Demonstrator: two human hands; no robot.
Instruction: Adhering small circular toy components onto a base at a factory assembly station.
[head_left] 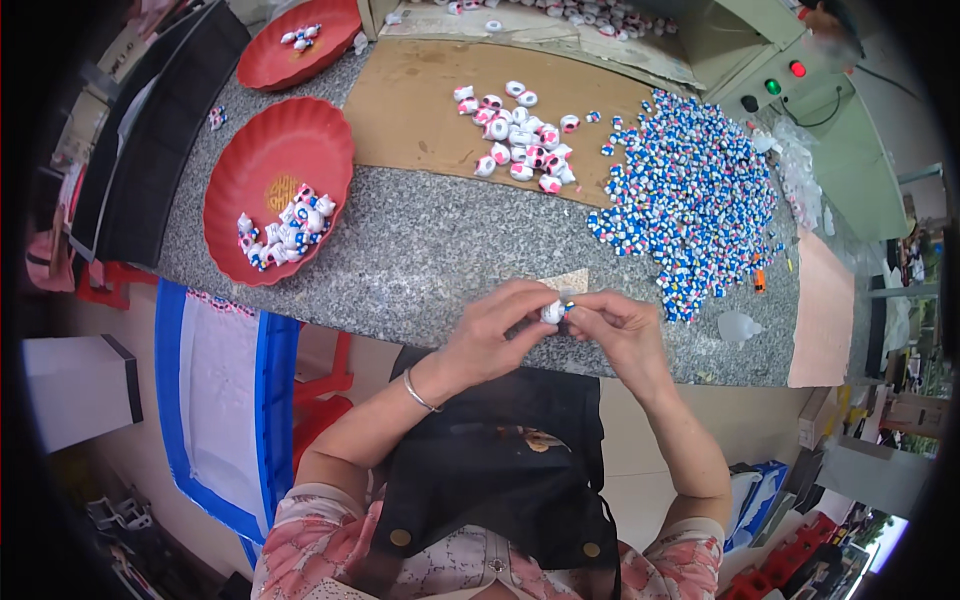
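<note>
White toy piece sits at frame centre, pinched between your left hand and right hand, both clamped on it. Done: small batch in red tray, left. Left: big blue pile, upper right of desk.

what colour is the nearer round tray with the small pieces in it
Red, seen clearly in the head view: the tray.

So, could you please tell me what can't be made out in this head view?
- Small white piece: mostly covered by the fingers of the left hand and right hand; its shape is unclear.
- Blue and white pile: single pieces too small to tell.
- Far red tray: cut off by the dark fisheye rim.
</note>
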